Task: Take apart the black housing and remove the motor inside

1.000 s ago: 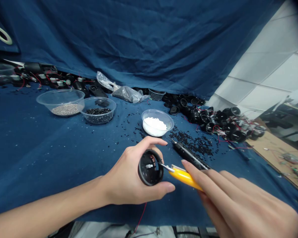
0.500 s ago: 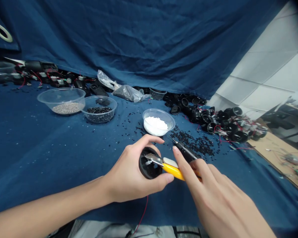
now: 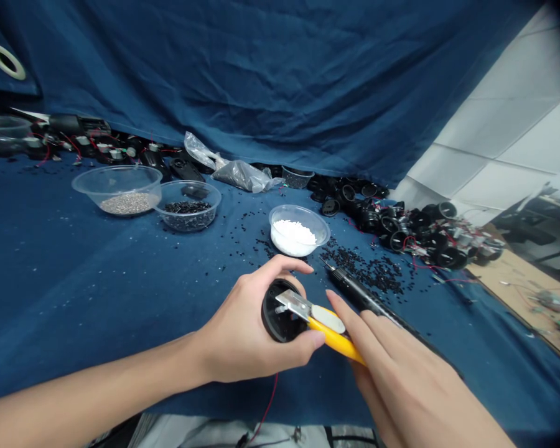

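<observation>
Curled around a round black plastic housing (image 3: pixel 280 326), my left hand (image 3: pixel 247 336) holds it with its open side tilted toward me. A small white part shows inside, and a red wire (image 3: pixel 271 401) hangs beneath. My right hand (image 3: pixel 401 367) grips a yellow utility knife (image 3: pixel 338 342) with a light grey pad on top. The metal blade lies over the housing's opening, near the white part; whether it touches is hard to tell. Beyond the right hand, a black pen-shaped screwdriver (image 3: pixel 364 297) rests on the cloth, partly behind the fingers.
A bowl of white pieces (image 3: pixel 303 247) stands ahead, with black bits (image 3: pixel 368 269) scattered beside it. Bowls of silvery pieces (image 3: pixel 116 180) and dark screw-like pieces (image 3: pixel 191 221) stand left. Black housings (image 3: pixel 401 230) with wires pile up at right. A plastic bag (image 3: pixel 242 175) lies by the blue curtain.
My right hand has shifted slightly down with the knife, showing more of its blade and of the screwdriver behind. My left hand keeps the housing in nearly the same place.
</observation>
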The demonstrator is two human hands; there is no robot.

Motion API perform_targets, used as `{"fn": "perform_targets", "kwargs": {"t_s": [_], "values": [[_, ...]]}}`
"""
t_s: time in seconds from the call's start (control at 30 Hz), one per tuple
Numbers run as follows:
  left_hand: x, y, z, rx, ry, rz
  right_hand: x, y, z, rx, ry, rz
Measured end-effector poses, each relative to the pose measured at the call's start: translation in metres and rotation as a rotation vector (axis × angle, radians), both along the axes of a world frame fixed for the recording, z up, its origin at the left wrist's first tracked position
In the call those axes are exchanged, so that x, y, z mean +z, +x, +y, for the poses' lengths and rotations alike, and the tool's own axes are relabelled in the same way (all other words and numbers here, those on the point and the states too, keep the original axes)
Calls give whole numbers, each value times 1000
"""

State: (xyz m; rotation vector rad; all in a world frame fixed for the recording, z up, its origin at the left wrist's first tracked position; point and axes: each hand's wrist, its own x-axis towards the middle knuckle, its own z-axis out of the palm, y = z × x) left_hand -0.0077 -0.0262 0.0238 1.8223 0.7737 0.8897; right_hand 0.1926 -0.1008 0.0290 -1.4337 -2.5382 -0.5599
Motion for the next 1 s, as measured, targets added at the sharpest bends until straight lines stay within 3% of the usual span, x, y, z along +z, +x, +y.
{"fn": "perform_targets", "kwargs": {"t_s": [0.13,0.37,0.53,0.87,1.0], "values": [[0,0,0,-11,-18,8,3,3,-1,34,-72,64],[-2,0,2,6,23,-10,-3,4,0,-53,-12,47],[-2,0,3,6,29,-10,0,5,0,-9,-58,78],[-1,0,2,-41,-36,-19,0,12,-2,-3,-221,248],[2,0,4,-104,-149,-58,3,14,0,26,-382,399]]}}
